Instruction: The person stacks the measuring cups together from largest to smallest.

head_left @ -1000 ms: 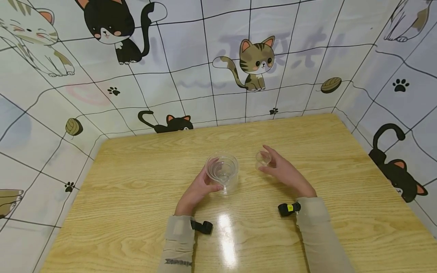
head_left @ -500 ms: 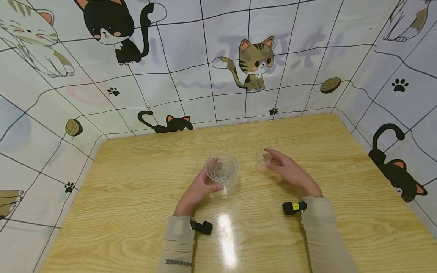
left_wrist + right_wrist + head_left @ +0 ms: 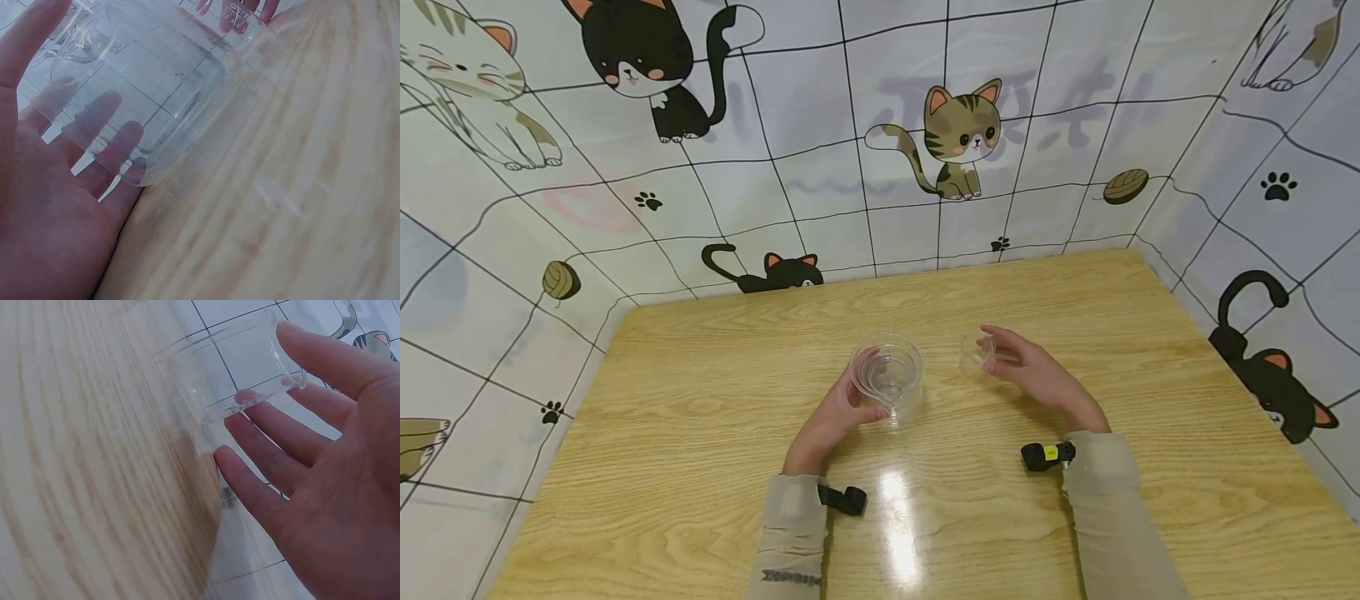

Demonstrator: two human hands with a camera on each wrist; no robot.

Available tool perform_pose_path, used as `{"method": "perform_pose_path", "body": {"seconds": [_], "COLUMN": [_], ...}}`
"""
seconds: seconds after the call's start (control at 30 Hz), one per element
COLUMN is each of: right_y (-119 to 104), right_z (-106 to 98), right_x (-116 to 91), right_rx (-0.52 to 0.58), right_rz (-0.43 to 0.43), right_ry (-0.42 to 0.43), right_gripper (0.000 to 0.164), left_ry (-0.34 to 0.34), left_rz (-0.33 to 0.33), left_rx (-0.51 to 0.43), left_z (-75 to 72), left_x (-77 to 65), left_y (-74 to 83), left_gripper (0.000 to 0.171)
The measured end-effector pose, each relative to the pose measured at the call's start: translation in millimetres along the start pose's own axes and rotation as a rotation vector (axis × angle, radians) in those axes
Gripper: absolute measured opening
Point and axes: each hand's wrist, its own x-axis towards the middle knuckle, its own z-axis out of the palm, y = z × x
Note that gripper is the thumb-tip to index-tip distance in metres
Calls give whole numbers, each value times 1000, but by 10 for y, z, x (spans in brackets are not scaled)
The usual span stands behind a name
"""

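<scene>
A large clear beaker [image 3: 904,408] stands on the table, smaller round rims showing inside it like nested beakers. My left hand [image 3: 835,412] holds its left side, the thumb in front and the fingers behind, seen through the clear wall in the left wrist view. To the right stands a small clear beaker [image 3: 973,360] with a pouring lip and printed marks. At its right side is my right hand [image 3: 1033,371], fingers extended and spread. In the right wrist view the thumb tip overlaps the rim of the small beaker [image 3: 228,362], and the fingertips lie right at its wall.
The wooden table [image 3: 700,417] meets white cloth walls [image 3: 820,208] printed with cats and grid lines at the back and sides. A black camera strap [image 3: 842,498] sits on the left wrist, another camera [image 3: 1047,456] on the right. Light glares off the tabletop in front.
My right hand has drawn back to the right, its fingers no longer reaching around the small beaker, which stays almost in place. The left hand and the large beaker have not moved.
</scene>
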Motion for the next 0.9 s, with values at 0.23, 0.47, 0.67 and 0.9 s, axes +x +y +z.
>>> {"method": "perform_pose_path", "body": {"seconds": [0.23,0.47,0.67,0.9], "right_y": [19,18,13,5], "right_z": [26,54,74,95], "right_x": [22,33,48,64], "right_rx": [2,-3,-7,-5], "right_rz": [4,-14,6,27], "right_ry": [9,2,9,18], "right_gripper": [63,66,67,65], "left_ry": [-5,-8,4,5], "left_rz": [3,25,20,16], "left_rx": [1,-7,-10,-4], "left_z": [-7,-1,5,4], "left_x": [3,5,1,1], "left_y": [-10,-8,-1,4], "left_gripper": [86,87,87,88]}}
